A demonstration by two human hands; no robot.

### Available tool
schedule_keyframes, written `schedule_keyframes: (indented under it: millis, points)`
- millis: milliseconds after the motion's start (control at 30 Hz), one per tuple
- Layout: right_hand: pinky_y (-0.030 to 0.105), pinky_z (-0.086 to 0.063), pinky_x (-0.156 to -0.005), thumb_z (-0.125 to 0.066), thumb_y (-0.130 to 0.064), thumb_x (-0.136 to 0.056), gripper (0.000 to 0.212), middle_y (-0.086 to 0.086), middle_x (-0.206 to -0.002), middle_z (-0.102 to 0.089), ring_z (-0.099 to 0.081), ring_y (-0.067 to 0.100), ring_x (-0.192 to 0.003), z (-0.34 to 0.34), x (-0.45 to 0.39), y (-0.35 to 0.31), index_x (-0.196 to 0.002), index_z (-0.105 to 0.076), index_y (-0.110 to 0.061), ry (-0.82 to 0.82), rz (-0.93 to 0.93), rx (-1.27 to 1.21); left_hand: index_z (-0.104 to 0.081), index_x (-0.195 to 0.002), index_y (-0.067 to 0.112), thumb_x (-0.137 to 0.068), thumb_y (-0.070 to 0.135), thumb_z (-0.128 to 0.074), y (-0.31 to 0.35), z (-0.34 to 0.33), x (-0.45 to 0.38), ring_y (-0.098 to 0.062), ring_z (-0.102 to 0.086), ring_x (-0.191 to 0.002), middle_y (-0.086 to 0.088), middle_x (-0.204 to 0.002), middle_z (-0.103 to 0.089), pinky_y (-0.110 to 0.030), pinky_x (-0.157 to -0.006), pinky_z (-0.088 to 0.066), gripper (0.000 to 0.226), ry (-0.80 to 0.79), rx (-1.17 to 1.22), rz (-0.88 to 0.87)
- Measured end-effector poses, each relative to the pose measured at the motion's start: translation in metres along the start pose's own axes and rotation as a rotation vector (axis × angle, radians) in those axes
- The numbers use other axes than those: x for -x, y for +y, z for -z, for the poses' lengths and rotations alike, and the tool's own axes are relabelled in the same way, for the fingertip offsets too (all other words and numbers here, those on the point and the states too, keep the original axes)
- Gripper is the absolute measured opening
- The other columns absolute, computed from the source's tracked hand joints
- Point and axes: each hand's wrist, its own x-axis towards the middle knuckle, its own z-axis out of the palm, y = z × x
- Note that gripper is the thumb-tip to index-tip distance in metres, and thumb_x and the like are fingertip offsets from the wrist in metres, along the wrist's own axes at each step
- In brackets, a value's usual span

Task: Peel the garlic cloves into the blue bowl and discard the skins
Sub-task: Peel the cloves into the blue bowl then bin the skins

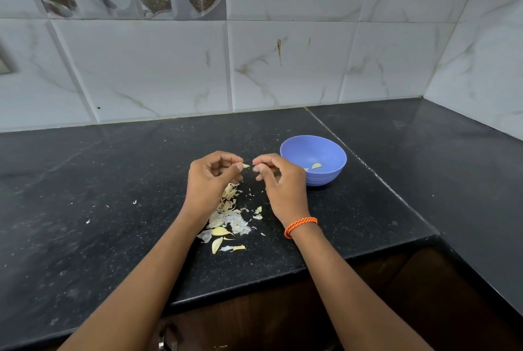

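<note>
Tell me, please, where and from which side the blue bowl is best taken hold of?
Probably the rim of the blue bowl on its right side, coming from the right. It stands upright and open, its rounded wall narrows to the base, and the right hand crowds its left edge. Clear countertop lies to the right.

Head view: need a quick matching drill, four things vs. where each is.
Things:
1. blue bowl
2. garlic clove
3. skin pile
4. orange band

Places:
A. on the right wrist
B. on the counter between the forearms
C. pinched in the left hand
D. on the counter beyond the right hand

Pairs: 1-D, 2-C, 3-B, 4-A
</note>
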Motion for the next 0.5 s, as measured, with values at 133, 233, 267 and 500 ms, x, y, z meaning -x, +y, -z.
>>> schedule_keyframes:
  millis: [133,233,267,500]
  points:
    - [0.038,-0.057,-0.074,-0.060,-0.010,-0.106,0.017,-0.008,-0.095,-0.072,-0.068,0.011,-0.086,0.013,-0.017,-0.013,-0.107,-0.074,-0.019,0.005,0.196,0.215,-0.080,-0.103,0.003,-0.095,0.006,-0.080,0.000,0.001,0.000,-0.031,-0.076,-0.075,-0.018,-0.089,-0.079,-0.033,-0.072,-0.064,0.008,-0.001,0.035,0.009]
    - [0.040,-0.053,-0.073,-0.054,-0.013,-0.108,0.023,-0.009,-0.093,-0.072,-0.063,0.015,-0.091,0.023,-0.031,-0.020,-0.106,-0.073,-0.025,-0.141,0.145,0.346,-0.080,-0.103,0.004,-0.095,0.008,-0.080,-0.001,0.001,0.000,-0.029,-0.075,-0.074,-0.018,-0.089,-0.079,-0.030,-0.070,-0.062,0.008,0.021,0.030,0.016]
    - [0.038,-0.050,-0.071,-0.054,-0.015,-0.108,0.023,-0.008,-0.093,-0.072,-0.061,0.015,-0.091,0.024,-0.031,-0.021,-0.106,-0.074,-0.026,-0.209,0.131,0.402,-0.080,-0.102,0.004,-0.095,0.008,-0.080,-0.002,0.002,0.000,-0.028,-0.075,-0.074,-0.017,-0.088,-0.079,-0.029,-0.069,-0.062,0.008,0.030,0.030,0.016]
    - [0.027,-0.038,-0.071,-0.074,-0.021,-0.097,0.010,-0.013,-0.088,-0.070,-0.052,0.007,-0.090,0.026,-0.025,-0.020,-0.097,-0.078,-0.030,-0.286,0.106,0.496,-0.080,-0.102,0.004,-0.094,0.008,-0.082,-0.001,0.003,0.001,-0.025,-0.074,-0.073,-0.016,-0.089,-0.080,-0.028,-0.067,-0.061,0.009,0.026,0.031,0.022]
